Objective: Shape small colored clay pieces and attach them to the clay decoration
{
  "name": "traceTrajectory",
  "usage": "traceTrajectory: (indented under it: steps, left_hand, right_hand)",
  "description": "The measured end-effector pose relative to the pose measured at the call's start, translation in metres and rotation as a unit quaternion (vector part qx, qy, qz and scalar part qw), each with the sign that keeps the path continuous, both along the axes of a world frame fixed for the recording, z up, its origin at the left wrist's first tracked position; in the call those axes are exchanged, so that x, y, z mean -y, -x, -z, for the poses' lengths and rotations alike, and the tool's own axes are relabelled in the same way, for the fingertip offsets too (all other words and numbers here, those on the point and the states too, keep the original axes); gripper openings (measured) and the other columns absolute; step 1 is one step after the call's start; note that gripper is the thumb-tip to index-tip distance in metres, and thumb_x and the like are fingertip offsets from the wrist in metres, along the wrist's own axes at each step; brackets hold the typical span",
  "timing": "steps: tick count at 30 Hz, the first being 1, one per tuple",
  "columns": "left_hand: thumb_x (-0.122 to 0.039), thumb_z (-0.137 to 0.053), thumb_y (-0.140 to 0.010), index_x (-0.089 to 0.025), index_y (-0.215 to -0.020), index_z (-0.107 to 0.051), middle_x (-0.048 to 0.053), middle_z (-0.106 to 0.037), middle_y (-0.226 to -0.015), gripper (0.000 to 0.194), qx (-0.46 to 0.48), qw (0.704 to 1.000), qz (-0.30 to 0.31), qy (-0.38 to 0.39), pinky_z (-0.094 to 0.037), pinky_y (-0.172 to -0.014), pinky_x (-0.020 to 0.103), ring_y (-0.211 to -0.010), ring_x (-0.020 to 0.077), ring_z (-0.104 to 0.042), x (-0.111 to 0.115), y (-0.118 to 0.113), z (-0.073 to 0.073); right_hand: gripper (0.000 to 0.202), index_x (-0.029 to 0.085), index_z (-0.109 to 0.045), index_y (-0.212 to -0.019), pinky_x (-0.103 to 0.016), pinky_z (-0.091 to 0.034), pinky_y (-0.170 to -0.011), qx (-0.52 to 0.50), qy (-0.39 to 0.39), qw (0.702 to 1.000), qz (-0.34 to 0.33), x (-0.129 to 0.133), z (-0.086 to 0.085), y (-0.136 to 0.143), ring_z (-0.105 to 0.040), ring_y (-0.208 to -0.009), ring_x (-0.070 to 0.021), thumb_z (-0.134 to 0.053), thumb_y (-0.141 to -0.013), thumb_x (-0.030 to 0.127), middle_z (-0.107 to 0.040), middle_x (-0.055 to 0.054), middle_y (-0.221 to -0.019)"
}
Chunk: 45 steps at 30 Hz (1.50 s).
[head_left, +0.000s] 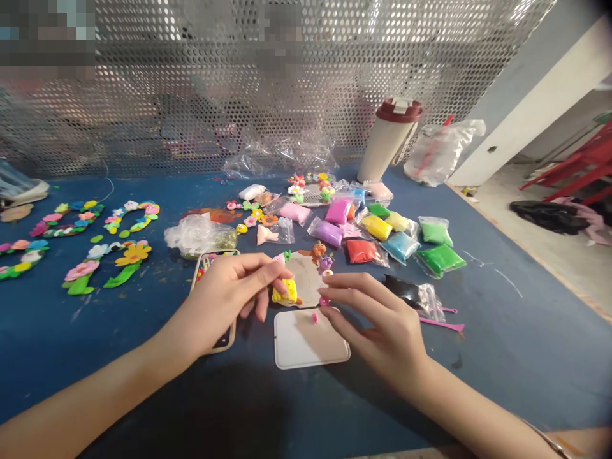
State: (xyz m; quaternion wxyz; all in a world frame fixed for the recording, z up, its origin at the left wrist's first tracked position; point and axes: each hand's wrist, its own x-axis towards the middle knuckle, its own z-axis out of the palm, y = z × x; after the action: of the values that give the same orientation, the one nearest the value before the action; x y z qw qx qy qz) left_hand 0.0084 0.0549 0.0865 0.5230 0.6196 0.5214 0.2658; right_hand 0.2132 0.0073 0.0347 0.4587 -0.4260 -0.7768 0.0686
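Observation:
A light frame piece (pixel 306 271) edged with small clay figures lies between my hands. My left hand (pixel 243 290) is over its left side, thumb and index finger pressed together near a yellow clay figure (pixel 285 291); whatever they pinch is too small to make out. My right hand (pixel 377 315) touches the frame's right edge, fingers curved and apart, by a pink clay piece (pixel 324 300). In front lies a white board (pixel 312 347) with a tiny pink clay bit (pixel 315 318) on it. A phone (pixel 229 338) is partly hidden under my left hand.
Bags of coloured clay (pixel 362 250) spread behind and right. Finished clay-flower rings (pixel 132 254) lie at the left. A tumbler (pixel 389 140) and a plastic bag (pixel 440 153) stand by the perforated metal screen (pixel 191 115). Pink tools (pixel 442 324) are at the right.

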Motion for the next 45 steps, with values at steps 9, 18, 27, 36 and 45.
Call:
traceTrajectory:
  steps: [9, 18, 27, 36, 45]
  left_hand:
    - [-0.043, -0.056, -0.089, -0.018, -0.077, -0.069, 0.000, -0.064, -0.068, 0.031, 0.023, 0.998, -0.040, -0.045, -0.033, -0.043, 0.019, -0.044, 0.0054, -0.051, -0.020, 0.015, 0.000]
    - [-0.043, -0.055, -0.089, -0.017, -0.075, -0.068, -0.001, -0.063, -0.059, 0.032, 0.006, 1.000, -0.023, -0.020, -0.033, -0.044, 0.019, -0.045, 0.0067, -0.050, -0.029, 0.018, 0.006]
    - [-0.040, -0.055, -0.085, -0.017, -0.071, -0.067, -0.002, -0.057, -0.047, 0.029, -0.005, 1.000, -0.023, 0.006, -0.032, -0.044, 0.019, -0.045, 0.0089, -0.049, -0.029, 0.015, 0.003]
    - [-0.042, -0.053, -0.085, -0.016, -0.072, -0.066, -0.002, -0.058, -0.049, 0.032, -0.022, 1.000, -0.014, 0.009, -0.033, -0.046, 0.020, -0.047, 0.0096, -0.050, -0.029, 0.016, 0.003]
    - [-0.044, -0.054, -0.086, -0.017, -0.070, -0.065, -0.001, -0.057, -0.049, 0.033, -0.029, 1.000, -0.011, 0.007, -0.033, -0.046, 0.021, -0.047, 0.0108, -0.050, -0.028, 0.017, 0.003]
  right_hand:
    - [0.008, 0.020, -0.071, -0.081, -0.044, -0.045, -0.088, 0.209, -0.005, 0.978, -0.010, -0.081, 0.010, 0.002, -0.061, -0.093, -0.0234, -0.065, -0.083, 0.016, -0.068, -0.009, -0.107]
    - [0.011, 0.020, -0.074, -0.075, -0.046, -0.042, -0.091, 0.247, 0.041, 0.968, 0.004, -0.110, 0.021, 0.020, -0.058, -0.092, -0.0246, -0.066, -0.082, 0.017, -0.069, -0.008, -0.105]
    - [0.013, 0.022, -0.076, -0.077, -0.041, -0.047, -0.080, 0.210, 0.074, 0.975, 0.012, -0.112, 0.026, 0.021, -0.062, -0.088, -0.0224, -0.066, -0.082, 0.016, -0.070, -0.007, -0.102]
    - [0.011, 0.020, -0.076, -0.078, -0.038, -0.047, -0.079, 0.200, 0.098, 0.975, 0.005, -0.112, 0.025, 0.022, -0.063, -0.088, -0.0216, -0.067, -0.081, 0.015, -0.072, -0.007, -0.099]
    - [0.010, 0.019, -0.076, -0.080, -0.037, -0.049, -0.076, 0.191, 0.118, 0.974, -0.018, -0.111, 0.021, 0.018, -0.064, -0.085, -0.0209, -0.066, -0.079, 0.015, -0.072, -0.008, -0.098]
